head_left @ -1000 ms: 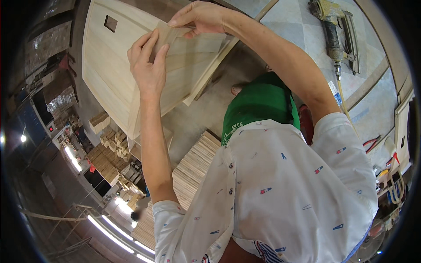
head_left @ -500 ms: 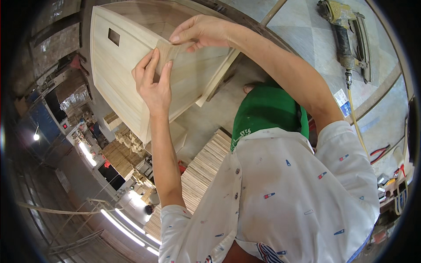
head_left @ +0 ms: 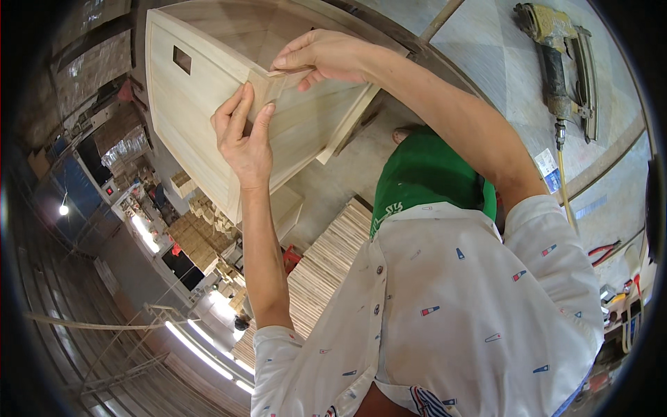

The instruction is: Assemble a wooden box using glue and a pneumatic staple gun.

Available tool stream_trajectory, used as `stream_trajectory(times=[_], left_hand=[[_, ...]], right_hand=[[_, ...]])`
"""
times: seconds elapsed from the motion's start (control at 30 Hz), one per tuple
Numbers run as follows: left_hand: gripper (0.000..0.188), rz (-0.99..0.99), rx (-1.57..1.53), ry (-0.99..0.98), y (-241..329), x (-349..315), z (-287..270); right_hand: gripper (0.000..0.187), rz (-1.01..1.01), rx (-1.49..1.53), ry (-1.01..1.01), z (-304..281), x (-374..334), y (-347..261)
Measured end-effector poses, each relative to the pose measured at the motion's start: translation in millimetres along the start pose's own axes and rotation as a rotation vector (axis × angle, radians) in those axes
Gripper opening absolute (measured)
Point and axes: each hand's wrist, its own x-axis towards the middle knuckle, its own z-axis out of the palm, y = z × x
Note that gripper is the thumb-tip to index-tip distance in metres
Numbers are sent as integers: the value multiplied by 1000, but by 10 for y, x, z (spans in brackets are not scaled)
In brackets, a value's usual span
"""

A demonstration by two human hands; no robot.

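A pale wooden box (head_left: 198, 104), open at the top, has a small rectangular cutout in its left panel. My left hand (head_left: 244, 139) grips the box's near corner, fingers on one face and thumb on the other. At the top of that corner, my right hand (head_left: 325, 57) is closed in a pinch on a thin brown strip (head_left: 290, 71). The strip lies against the top edge. Whether it is wood or folded sandpaper I cannot tell. Part of the box's inside is hidden behind my right hand and arm.
A nail gun (head_left: 556, 69) with a yellow hose (head_left: 565, 187) lies on the surface at right, near red-handled pliers (head_left: 603, 251). A stack of wooden boards (head_left: 326, 254) stands below the box. More wood pieces (head_left: 198, 240) are piled at left.
The view has shifted slightly. My right hand still pinches the strip at the corner, and its thin edge now shows more clearly. My left hand keeps its grip on the box.
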Motion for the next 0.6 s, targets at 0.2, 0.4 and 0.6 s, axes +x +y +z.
stream_trajectory(times=[0.2, 0.4, 0.6], left_hand=[[45, 66, 68, 20, 3, -22, 41], [45, 23, 61, 29, 30, -29, 40], [41, -24, 79, -11, 68, -16, 27]], right_hand=[[31, -37, 1, 33, 38, -7, 56], [37, -29, -75, 96, 110, -7, 23], [34, -49, -1, 113, 103, -47, 57]])
